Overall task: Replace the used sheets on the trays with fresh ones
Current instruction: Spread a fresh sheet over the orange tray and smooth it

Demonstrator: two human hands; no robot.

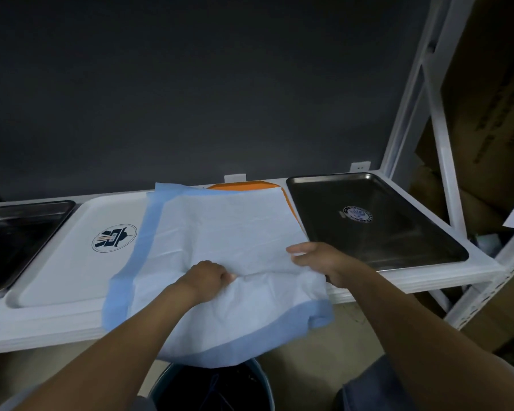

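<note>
The sheet is white with a blue edge. It lies over the orange tray in the middle of the white shelf, and its near side hangs off the front. The left hand has its fingers curled tight on a bunch of the sheet. The right hand holds the sheet's right edge, thumb on top. A white tray sits just left of the sheet. A shiny metal tray sits just right. A round bin stands below the hanging sheet.
</note>
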